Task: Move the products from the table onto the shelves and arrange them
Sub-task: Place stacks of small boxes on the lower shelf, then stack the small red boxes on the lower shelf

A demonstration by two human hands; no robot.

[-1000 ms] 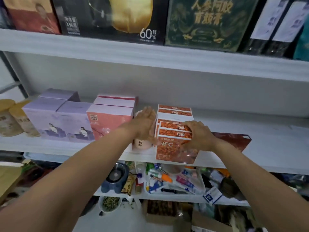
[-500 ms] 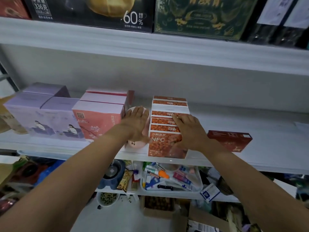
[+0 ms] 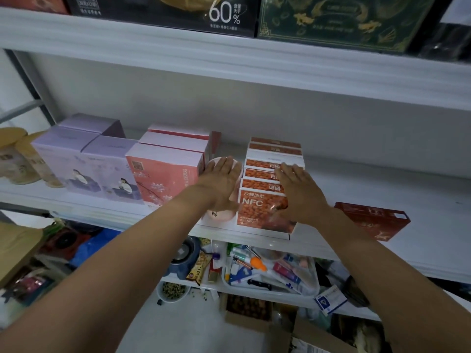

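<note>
Middle shelf: stock sits along its front edge. Pink boxes stand left of centre. A row of orange NFC boxes runs front to back beside them, the front box right at the edge (no margin, I judge). A flat red box lies apart, toward the right end. A pale round jar is wedged between the pink boxes and the orange row.

My left hand lies flat on the jar top, fingers straight, gripping nothing. My right hand rests spread on the orange tops, gripping nothing either.

Risk: a sideways squeeze could tip the front box off the edge or pop the jar forward.
</note>
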